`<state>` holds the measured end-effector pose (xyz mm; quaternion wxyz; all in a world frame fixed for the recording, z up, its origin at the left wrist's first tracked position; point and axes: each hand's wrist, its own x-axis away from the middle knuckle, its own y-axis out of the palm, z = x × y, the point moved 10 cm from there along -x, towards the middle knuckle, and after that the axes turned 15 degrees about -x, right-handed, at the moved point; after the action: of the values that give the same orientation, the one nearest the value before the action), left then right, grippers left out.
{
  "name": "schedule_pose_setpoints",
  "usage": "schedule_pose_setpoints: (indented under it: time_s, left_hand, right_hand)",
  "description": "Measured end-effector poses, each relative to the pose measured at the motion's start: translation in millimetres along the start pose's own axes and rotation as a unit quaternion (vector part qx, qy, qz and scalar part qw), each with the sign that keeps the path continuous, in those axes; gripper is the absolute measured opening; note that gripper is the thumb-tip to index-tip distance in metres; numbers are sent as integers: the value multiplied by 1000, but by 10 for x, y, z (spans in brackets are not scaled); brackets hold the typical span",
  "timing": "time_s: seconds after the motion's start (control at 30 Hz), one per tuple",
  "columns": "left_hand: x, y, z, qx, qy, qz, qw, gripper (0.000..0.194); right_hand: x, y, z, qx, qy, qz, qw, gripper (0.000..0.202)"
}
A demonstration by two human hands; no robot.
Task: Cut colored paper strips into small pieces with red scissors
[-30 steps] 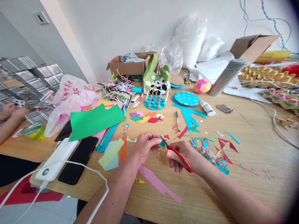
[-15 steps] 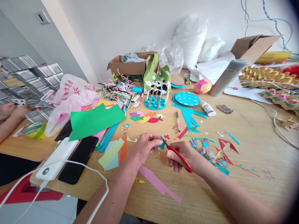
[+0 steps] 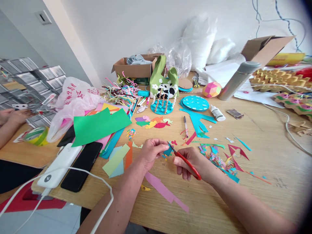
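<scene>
Red-handled scissors (image 3: pixel 187 163) are in my right hand (image 3: pixel 188 161), their blades pointing up and left. Between the thumb and fingers of my left hand (image 3: pixel 154 152) is a small piece of blue paper (image 3: pixel 168 151). The blades lie at the right edge of that paper; whether they are parted I cannot tell. Tiny round paper bits lie just under the blades. A pink paper strip (image 3: pixel 163 188) rests on the table below my hands. Several cut paper fish (image 3: pixel 153 123) lie beyond them, and a heap of coloured scraps (image 3: pixel 219 159) sits to the right.
Green sheets (image 3: pixel 102 126) lie at left, near a black phone (image 3: pixel 81 167) and a white power bank (image 3: pixel 59 166) with a cable. Behind are a glue bottle (image 3: pixel 217 113), a pen (image 3: pixel 185 126), blue discs (image 3: pixel 195 103) and a grey flask (image 3: pixel 239 81). Another person's hands (image 3: pixel 17 118) show at far left.
The blue paper has shifted slightly at the scissor blades, with a little more of it showing. Both hands stay almost in place. The other person's hands at far left moved a little.
</scene>
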<state>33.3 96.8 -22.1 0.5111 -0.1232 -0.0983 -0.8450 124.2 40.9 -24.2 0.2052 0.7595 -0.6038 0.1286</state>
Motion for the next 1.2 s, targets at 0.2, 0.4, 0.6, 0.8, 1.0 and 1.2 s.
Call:
schedule_pose_setpoints:
  time_s: [0.2,0.4,0.6,0.8,1.0,1.2]
  left_hand:
    - [-18,-31,20,-26,26,3,999,14]
    - [-27,-73,38,-33,30,8,999,14]
    - [-26,-92,43,-38,25,13,999,14]
    - [-33,-115,21,-55,22,14,998,15]
    - [-51,-150,-9,-58,15,22,998,17]
    - [-62,-135,-32,-55,18,27,998,18]
  right_hand:
    - [-9,-9,26,7,7,1,1000,49]
    - [-2,3,33,13,13,-2,1000,49]
    - [7,4,23,15,19,4,1000,48]
    - [23,0,8,20,20,9,1000,46]
    - [16,-44,11,33,17,24,999,46]
    - [72,-255,-339,64,-150,136,977,39]
